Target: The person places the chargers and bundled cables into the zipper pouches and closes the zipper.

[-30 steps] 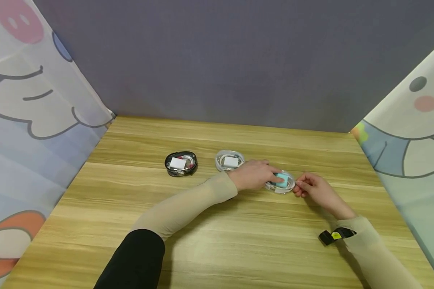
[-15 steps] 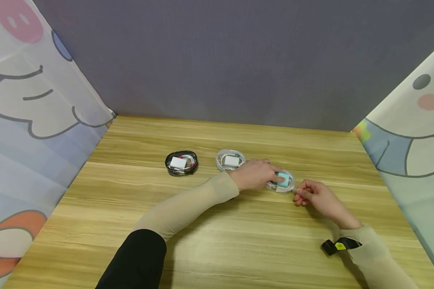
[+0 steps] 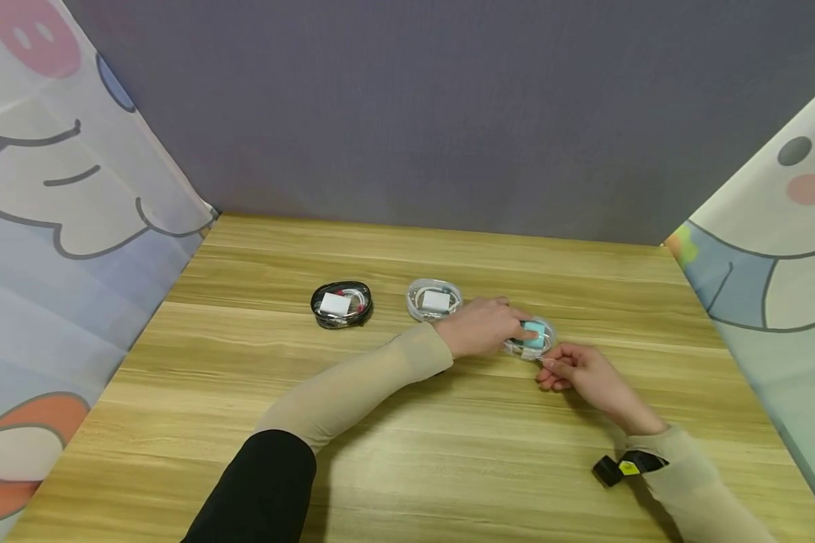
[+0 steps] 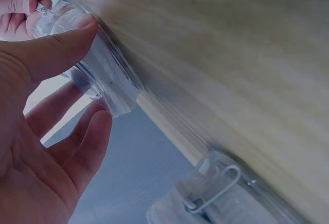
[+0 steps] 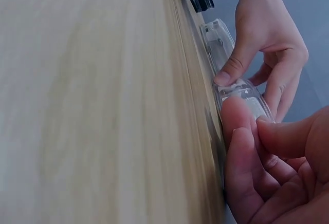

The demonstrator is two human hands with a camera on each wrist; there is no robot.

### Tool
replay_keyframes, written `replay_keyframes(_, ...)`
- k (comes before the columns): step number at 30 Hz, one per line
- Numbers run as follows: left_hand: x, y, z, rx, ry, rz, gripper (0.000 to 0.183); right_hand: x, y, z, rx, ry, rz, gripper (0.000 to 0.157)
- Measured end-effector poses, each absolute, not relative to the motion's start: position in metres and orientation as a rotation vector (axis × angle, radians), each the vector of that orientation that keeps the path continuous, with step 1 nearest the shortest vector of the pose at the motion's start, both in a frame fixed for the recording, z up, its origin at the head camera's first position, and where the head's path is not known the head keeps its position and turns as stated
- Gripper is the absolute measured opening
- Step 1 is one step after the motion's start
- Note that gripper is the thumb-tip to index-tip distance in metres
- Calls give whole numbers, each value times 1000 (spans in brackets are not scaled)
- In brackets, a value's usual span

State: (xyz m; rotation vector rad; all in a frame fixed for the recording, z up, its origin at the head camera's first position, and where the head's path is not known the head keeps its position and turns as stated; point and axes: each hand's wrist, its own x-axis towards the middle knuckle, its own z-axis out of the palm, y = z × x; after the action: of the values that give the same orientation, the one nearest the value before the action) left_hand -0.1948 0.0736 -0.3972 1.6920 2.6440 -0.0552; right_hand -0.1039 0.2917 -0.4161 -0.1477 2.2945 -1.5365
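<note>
A clear zip pouch (image 3: 552, 330) with a light-blue charger (image 3: 535, 329) and a coiled white cable inside lies right of the table's middle. My left hand (image 3: 478, 326) holds it from the left, thumb on the near side. Its fingers lie round the far side, as the left wrist view shows. At the pouch's near right edge my right hand (image 3: 577, 373) pinches the small metal zipper pull (image 4: 41, 9) between thumb and forefinger. In the right wrist view those fingers mostly cover the pull.
Behind the left forearm sits a white-edged clear pouch (image 3: 411, 300) with a white charger. Left of it lies a black-edged pouch (image 3: 316, 311) with a white charger and red-tipped cable. A grey panel (image 3: 435, 128) rises behind the wooden table (image 3: 244, 369).
My right hand has moved with the zipper pull from the pouch's right end round to its near edge, a little leftward. The left hand has kept its hold, almost still.
</note>
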Motion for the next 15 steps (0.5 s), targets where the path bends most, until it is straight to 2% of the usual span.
replay_keyframes(15, -196, 72, -397, 1718, 2632, -71, 57, -105, 296, -416, -160, 2239, -1555, 24)
